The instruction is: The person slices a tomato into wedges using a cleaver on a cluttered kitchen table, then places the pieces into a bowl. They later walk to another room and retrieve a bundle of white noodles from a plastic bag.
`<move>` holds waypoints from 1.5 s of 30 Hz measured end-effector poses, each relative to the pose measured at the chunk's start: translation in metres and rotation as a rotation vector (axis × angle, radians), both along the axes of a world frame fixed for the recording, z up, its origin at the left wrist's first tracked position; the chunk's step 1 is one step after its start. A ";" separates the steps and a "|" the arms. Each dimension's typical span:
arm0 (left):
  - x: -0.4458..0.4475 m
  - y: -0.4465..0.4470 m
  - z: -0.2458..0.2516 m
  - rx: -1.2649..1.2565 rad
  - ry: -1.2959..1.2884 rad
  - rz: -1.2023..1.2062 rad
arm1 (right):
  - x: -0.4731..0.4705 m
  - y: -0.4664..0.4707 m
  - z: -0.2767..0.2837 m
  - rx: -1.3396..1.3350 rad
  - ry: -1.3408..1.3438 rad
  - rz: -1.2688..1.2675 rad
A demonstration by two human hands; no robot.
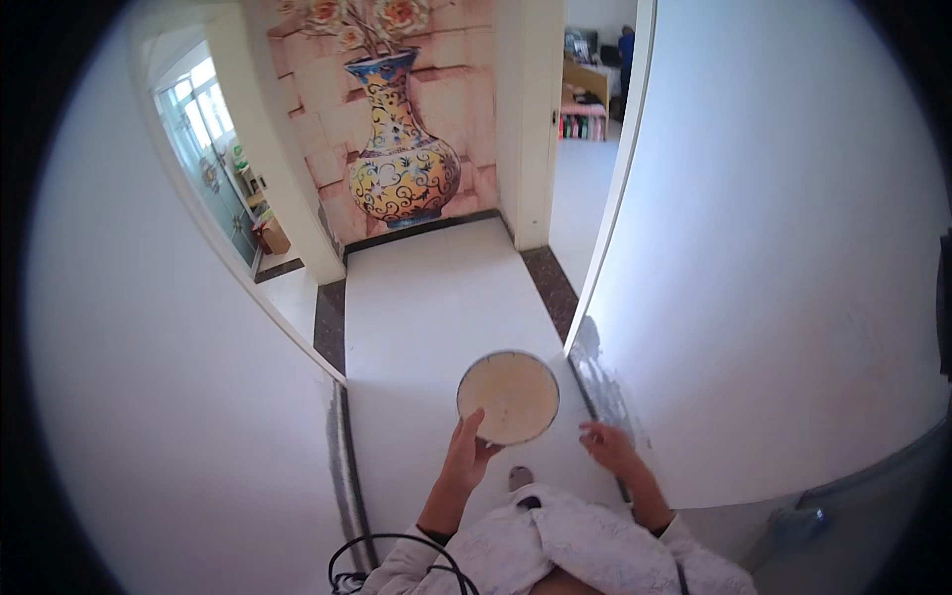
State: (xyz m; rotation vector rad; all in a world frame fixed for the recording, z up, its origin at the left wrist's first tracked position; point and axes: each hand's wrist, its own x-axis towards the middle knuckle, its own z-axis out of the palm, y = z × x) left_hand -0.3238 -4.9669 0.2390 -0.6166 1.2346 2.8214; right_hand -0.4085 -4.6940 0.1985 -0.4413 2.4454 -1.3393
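A round, pale cream bowl or dish [513, 394] with a thin dark rim is held in my left hand [470, 454], the thumb over its near left edge and the fingers beneath. Whether anything lies inside cannot be told. To the right of the dish, apart from it, my right hand [608, 446] hangs near the right wall with fingers partly spread and nothing in it. Below the dish, the tip of one shoe [520, 476] shows on the white floor.
White walls [744, 260] flank the hallway floor [431, 297]. Ahead stands a wall with a painted vase [405, 163]. Doorways open left and right over dark sills [550, 286]. A person in blue [626, 56] is in the right room. A black cable [401, 537] loops by my left sleeve.
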 end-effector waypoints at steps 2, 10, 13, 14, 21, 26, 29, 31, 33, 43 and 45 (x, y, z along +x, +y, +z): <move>-0.054 -0.023 0.007 -0.022 0.029 0.020 | -0.055 -0.032 0.012 -0.023 0.027 0.038; -0.229 -0.117 -0.009 0.039 0.071 0.074 | -0.231 -0.171 0.016 -0.067 0.031 0.286; -0.314 -0.157 -0.022 0.020 0.038 0.003 | -0.292 -0.208 0.005 -0.063 0.044 0.231; -0.348 -0.168 -0.022 0.009 0.036 -0.019 | -0.316 -0.216 0.005 -0.044 0.034 0.186; -0.540 -0.185 -0.004 0.013 0.066 -0.184 | -0.448 -0.254 0.016 -0.053 0.005 0.050; -0.657 -0.159 -0.007 0.152 0.129 -0.265 | -0.536 -0.277 0.006 -0.360 -0.294 0.002; -0.723 -0.145 -0.004 0.161 0.111 -0.293 | -0.606 -0.273 0.004 -0.473 -0.333 0.023; -0.755 -0.141 -0.002 0.146 0.133 -0.252 | -0.639 -0.277 0.000 -0.528 -0.402 -0.017; -0.790 -0.137 0.007 0.107 0.122 -0.277 | -0.670 -0.276 0.006 -0.583 -0.452 -0.058; -1.000 -0.091 -0.019 0.102 0.066 -0.443 | -0.853 -0.237 0.010 -0.629 -0.437 -0.312; -1.044 -0.075 -0.027 0.177 0.040 -0.488 | -0.880 -0.224 0.013 -0.723 -0.413 -0.376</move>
